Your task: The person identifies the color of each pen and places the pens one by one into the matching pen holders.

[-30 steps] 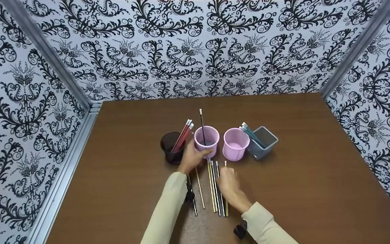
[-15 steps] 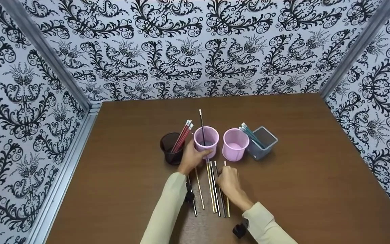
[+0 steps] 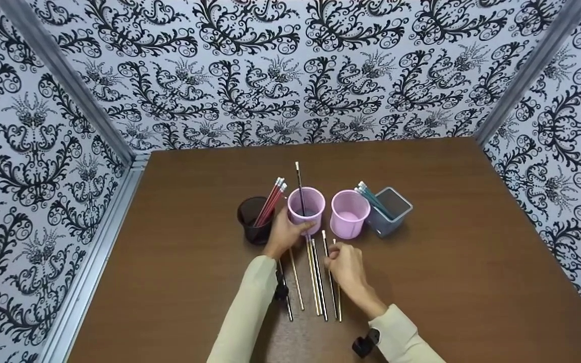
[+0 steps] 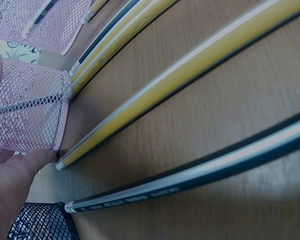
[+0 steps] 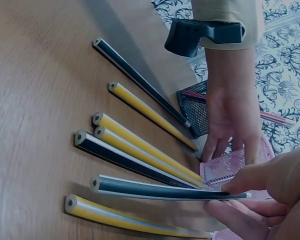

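My left hand (image 3: pixel 283 234) grips the left pink mesh cup (image 3: pixel 317 217), thumb against its near side. A dark pencil (image 3: pixel 299 181) stands tilted in that cup. My right hand (image 3: pixel 347 264) pinches a black-and-white pencil (image 5: pixel 140 188) between thumb and fingers near its eraser end. In the right wrist view that pencil appears slightly above the table. A yellow pencil (image 5: pixel 135 220) lies just right of it. Left of it lie two yellow pencils and a black one (image 5: pixel 125 155), side by side. Beneath my left wrist are another yellow pencil (image 4: pixel 155 102) and a black pencil (image 4: pixel 190 175).
A second pink mesh cup (image 3: pixel 347 227) stands right of the first. Beyond it is a grey square container (image 3: pixel 384 227) with teal pencils (image 3: pixel 371 195). At left, a black mesh cup (image 3: pixel 252 233) holds red pencils (image 3: pixel 272 202). Patterned walls (image 3: pixel 280 91) enclose the table.
My right hand has taken a black pencil out from the row and shifted it slightly right and forward. My left hand stays on the pink cup.
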`<state>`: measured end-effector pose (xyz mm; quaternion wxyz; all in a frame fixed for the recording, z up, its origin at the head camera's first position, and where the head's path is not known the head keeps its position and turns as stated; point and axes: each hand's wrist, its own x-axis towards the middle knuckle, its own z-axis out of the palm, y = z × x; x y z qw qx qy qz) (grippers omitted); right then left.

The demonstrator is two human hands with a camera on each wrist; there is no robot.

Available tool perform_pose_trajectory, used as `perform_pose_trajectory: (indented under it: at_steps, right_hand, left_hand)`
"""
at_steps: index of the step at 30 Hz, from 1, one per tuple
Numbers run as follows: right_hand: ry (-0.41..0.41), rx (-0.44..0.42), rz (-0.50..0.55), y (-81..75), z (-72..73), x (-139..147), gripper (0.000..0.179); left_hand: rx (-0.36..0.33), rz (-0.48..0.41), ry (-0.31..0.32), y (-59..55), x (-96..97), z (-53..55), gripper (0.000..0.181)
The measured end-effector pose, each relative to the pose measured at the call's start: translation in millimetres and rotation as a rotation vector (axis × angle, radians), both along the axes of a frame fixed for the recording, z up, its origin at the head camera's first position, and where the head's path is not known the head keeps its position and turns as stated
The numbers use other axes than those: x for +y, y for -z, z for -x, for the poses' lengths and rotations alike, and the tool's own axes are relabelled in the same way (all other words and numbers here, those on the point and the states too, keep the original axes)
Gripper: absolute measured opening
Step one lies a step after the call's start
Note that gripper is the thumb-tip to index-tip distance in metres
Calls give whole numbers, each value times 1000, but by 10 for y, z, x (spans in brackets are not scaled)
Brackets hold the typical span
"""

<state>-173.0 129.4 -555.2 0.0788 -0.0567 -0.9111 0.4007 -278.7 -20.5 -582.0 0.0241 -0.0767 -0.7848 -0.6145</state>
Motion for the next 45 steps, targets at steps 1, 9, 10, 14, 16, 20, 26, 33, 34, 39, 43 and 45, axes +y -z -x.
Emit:
perform_pose_trajectory:
  at_steps: [1, 9, 10, 14, 16, 20, 26, 33, 34, 39, 43, 45]
  right_hand:
    - [9, 10, 0, -10, 2, 8, 22]
    - [22, 103, 21, -122, 6, 52, 20]
    - [17, 116, 23, -136, 8, 57, 21]
    - [8, 144, 39, -196, 12, 69, 20]
    - [5, 155, 46, -229, 13, 70, 19]
    - [9, 191, 57, -298, 37, 59, 17]
    - [9, 286, 78, -376, 107, 24, 17]
    - [-35, 413, 98, -430, 192, 17, 18]
    - [-39, 424, 104, -444, 207, 16, 18]
    - [-43, 480, 117, -540, 305, 22, 19]
    - [-53, 514, 161, -640, 397, 32, 18]
    - [-61, 536, 191, -697, 442, 38, 17]
  left_hand:
    - [-3, -3, 0, -7, -3, -2, 70]
    - [35, 7, 4, -18, -27, 9, 69]
    - [46, 15, 1, -12, -26, 13, 69]
    - [82, 35, -5, 14, -19, 16, 70]
    - [71, 31, -3, 17, -14, 13, 71]
    - [38, 9, 8, 12, -9, 13, 74]
    - [23, 4, 10, 22, -8, 22, 75]
    - [37, 10, 20, 13, -19, 6, 78]
    - [40, 11, 20, 13, -20, 4, 78]
    - [41, 12, 27, 11, -23, -1, 75]
    - [48, 2, 31, 10, -15, 6, 75]
    - [53, -8, 34, 7, -7, 12, 75]
